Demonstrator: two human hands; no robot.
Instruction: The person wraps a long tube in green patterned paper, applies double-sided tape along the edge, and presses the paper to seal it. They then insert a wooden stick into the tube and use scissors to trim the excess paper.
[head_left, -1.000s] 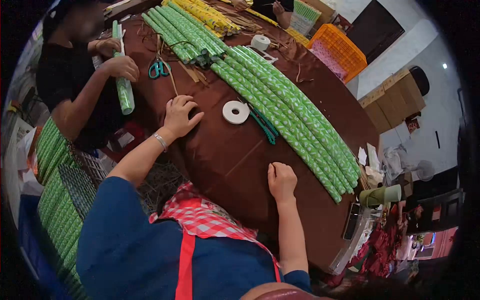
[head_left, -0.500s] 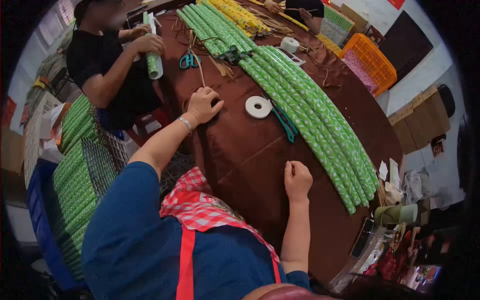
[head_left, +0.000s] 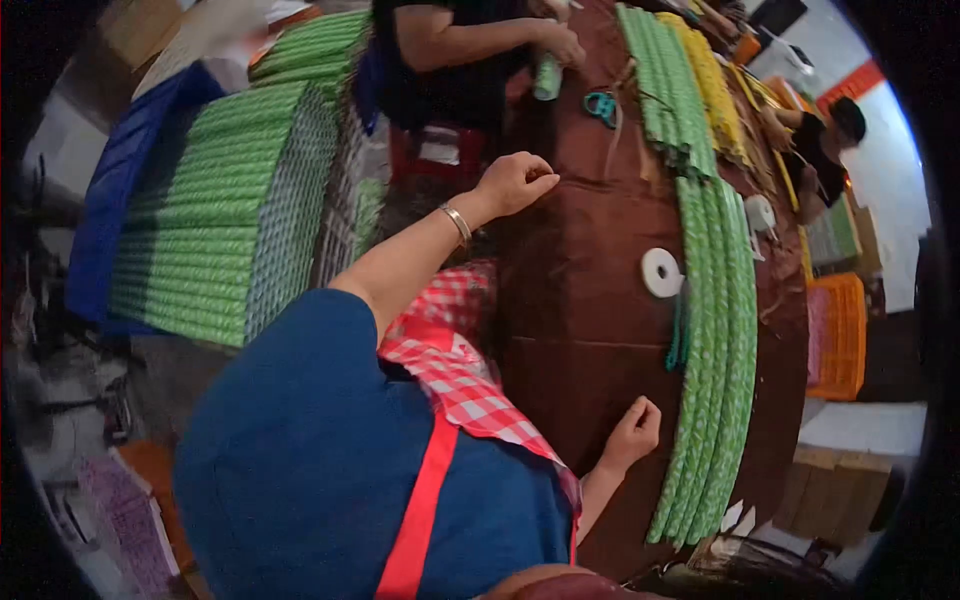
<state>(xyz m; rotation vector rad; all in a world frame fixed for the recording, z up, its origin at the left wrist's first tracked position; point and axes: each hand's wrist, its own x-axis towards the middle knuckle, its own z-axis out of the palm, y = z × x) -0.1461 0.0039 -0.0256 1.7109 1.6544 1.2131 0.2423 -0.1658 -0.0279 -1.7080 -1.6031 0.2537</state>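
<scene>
My left hand, with a bracelet at the wrist, hovers by the table's left edge, its fingers loosely curled toward the thumb and nothing showing between them. Lower down, my right hand is closed over the brown-covered table, with nothing visible in it. Just right of it lie long tubes wrapped in green patterned paper. A white tape roll and a dark green cutter-like tool rest beside those tubes. Teal-handled scissors lie farther up the table.
A blue crate on the left holds stacked green tubes. Another person handles a green tube at the table's far end; a second person is at the right. Yellow tubes and an orange basket are beyond.
My view has swung left, so the table appears farther right. My left hand has come off the tabletop toward its edge. My right hand stays closed.
</scene>
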